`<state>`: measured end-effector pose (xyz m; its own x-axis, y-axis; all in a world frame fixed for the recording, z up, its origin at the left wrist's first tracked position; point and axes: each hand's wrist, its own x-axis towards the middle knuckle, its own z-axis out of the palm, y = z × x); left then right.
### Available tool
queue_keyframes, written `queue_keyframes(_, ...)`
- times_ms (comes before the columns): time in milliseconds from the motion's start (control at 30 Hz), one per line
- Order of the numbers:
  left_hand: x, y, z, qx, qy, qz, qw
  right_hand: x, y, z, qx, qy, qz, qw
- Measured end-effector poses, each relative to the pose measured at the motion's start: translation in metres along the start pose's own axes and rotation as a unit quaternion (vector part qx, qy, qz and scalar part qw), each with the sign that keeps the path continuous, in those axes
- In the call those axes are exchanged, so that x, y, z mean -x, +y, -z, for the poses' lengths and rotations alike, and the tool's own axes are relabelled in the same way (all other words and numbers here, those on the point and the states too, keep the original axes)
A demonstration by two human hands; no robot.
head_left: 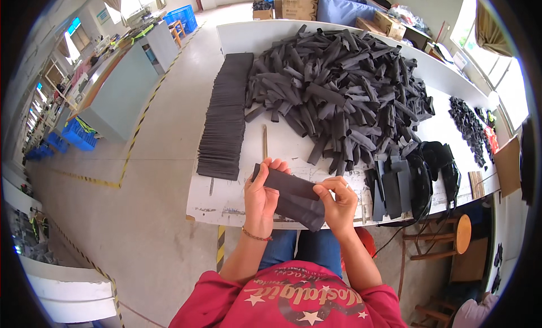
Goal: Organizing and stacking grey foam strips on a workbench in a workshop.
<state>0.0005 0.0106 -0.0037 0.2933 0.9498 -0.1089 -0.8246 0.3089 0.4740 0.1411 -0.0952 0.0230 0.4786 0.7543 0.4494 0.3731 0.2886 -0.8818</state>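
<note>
Between both hands, just over the table's near edge, a flat black fabric strip is stretched. My left hand is closed on its left end, thumb on top. At the other end, my right hand pinches the strip's corner between thumb and fingers. A further black layer hangs below the strip; I cannot tell whether it is part of the same piece. Beyond my left hand runs a long, neat row of flat black strips. A large loose heap of curled black pieces covers the table's far middle.
Right of my hands lie several flat black pieces beside a black machine-like thing with cables. Smaller black bits are heaped farther right. A wooden stool stands by the white table's right side. A low panel borders the back.
</note>
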Motion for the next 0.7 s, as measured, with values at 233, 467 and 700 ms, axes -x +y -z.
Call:
queue_keyframes(233, 0.012, 0.009, -0.005, -0.193, 0.000, -0.010, 0.981, 0.018, 0.002, 0.015, -0.130, -0.044, -0.243, 0.960)
queue_keyframes(467, 0.049, -0.032, 0.082, -0.493, 0.056, -0.096, 0.863, 0.089, 0.035, 0.024, -0.028, -0.024, -0.327, 0.944)
queue_keyframes(700, 0.037, -0.058, 0.095, -0.561, 0.065, -0.220, 0.796, 0.091, 0.053, 0.018, 0.124, 0.044, -0.283, 0.950)
